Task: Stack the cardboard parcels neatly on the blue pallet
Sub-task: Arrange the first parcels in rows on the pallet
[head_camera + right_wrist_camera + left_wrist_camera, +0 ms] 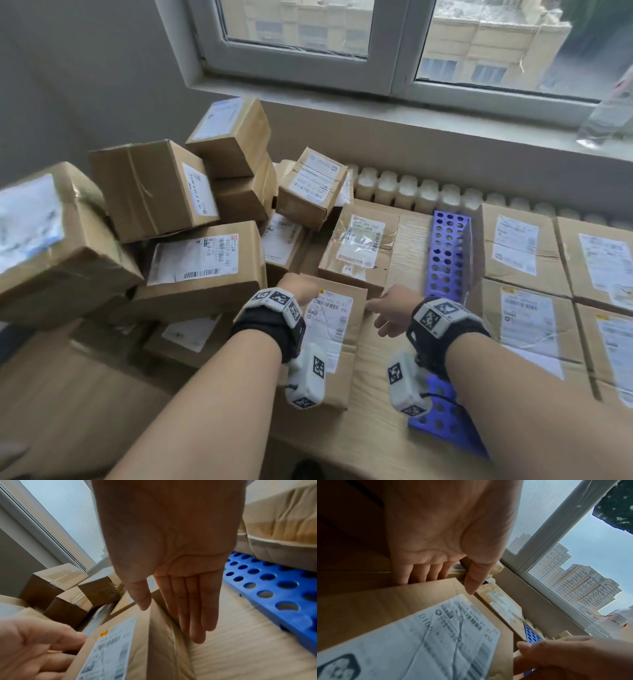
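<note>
Dozens of cardboard parcels crowd a tabletop below a window (394, 41), and the scene reads left to right as disorder giving way to order. At the left of the frame, a loose heap (164, 219) leans in a jumble, apparently the stock not yet sorted. At lower centre, one labelled parcel (332, 342) sits between a person's two hands, seemingly framed from both sides for a two-handed lift. The left hand (301, 286) is at the parcel's far left corner; the left wrist view shows its fingers (421, 573) dipping behind the top edge and the thumb on top, though whether they truly clasp the box is hard to tell. The right hand (394, 310) lies slack, its fingers (193, 608) straight and flat along the parcel's right side, holding nothing. Just right of that hand, a strip of the blue pallet (448, 257) shows bare, the likely slot for this parcel. At the right of the frame, stacked parcels (520, 246) already sit squarely on the pallet, edges touching, labels up.
</note>
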Available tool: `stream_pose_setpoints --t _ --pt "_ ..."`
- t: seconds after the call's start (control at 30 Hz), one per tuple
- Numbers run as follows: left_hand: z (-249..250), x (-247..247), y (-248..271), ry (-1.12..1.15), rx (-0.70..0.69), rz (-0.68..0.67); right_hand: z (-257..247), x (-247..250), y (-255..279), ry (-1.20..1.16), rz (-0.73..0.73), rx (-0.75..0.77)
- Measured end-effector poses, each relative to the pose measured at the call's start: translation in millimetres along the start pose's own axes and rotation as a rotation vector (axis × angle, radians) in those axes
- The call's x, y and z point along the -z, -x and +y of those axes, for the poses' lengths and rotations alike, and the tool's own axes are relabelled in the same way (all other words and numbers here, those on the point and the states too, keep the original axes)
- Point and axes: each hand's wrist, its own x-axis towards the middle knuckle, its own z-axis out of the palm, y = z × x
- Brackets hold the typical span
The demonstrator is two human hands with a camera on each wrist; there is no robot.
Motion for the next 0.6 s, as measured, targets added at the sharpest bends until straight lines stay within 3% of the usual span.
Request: stream_pose_setpoints --t 0.17,0.4,0.6 --pt "-14.0 -7.5 -7.2 0.104 0.076 -0.070 -1.3 -25.0 -2.2 -0.113 -0.061 -0.028" --pt "-25.4 -16.9 -1.4 0.175 0.154 -0.120 6.8 -18.3 8.1 -0.179 -0.030 -0.038" --pt "-36.2 -27.7 2.3 0.319 0.121 -0.144 18.9 -6.6 25.1 -0.181 -0.019 0.028"
